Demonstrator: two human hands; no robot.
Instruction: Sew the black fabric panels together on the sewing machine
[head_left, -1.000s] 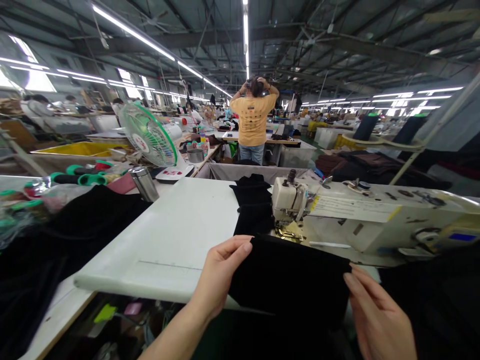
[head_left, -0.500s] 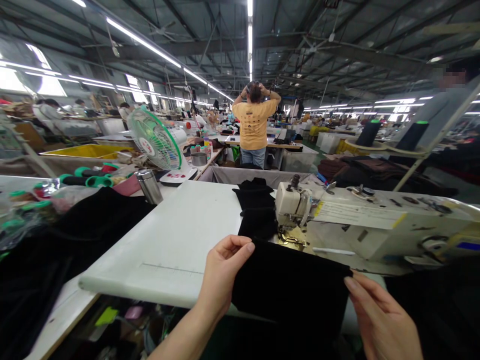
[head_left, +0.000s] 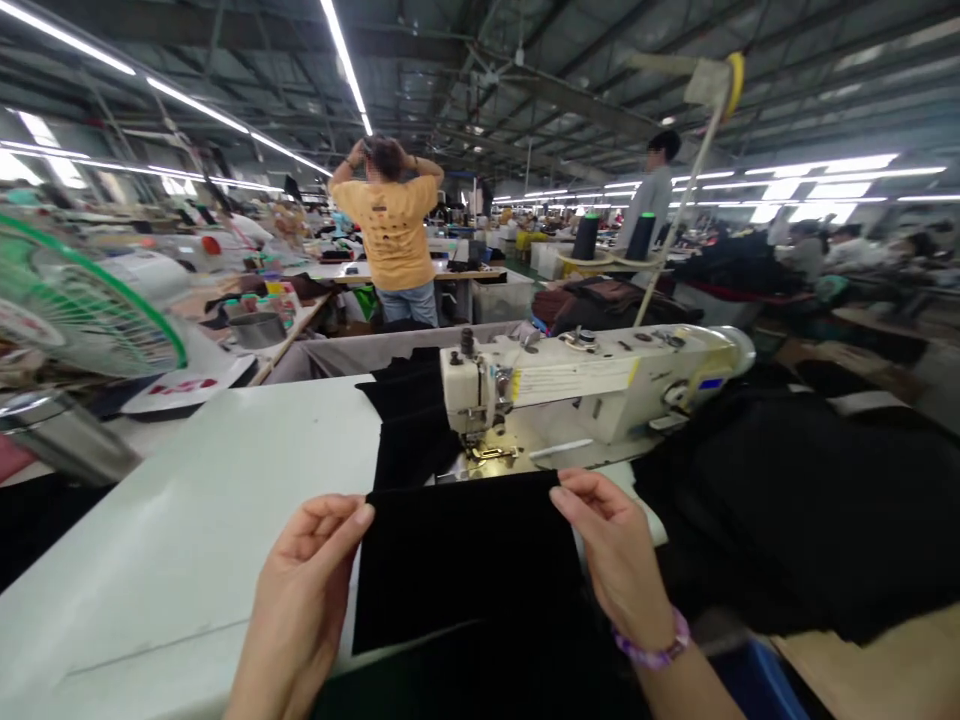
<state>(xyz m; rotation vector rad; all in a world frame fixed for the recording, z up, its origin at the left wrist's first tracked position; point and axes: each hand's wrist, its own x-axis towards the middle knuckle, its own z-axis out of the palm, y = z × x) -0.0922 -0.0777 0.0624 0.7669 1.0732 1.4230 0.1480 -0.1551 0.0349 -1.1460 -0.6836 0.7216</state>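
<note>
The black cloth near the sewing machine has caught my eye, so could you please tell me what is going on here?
The left hand pinches one upper corner of the black cloth and the right hand the other, its top edge nearly straight between them. It is held on the near side of the sewing machine. More black fabric lies on the pale tabletop beside the machine's head. Beyond, a person in a yellow shirt stands with arms raised.
</note>
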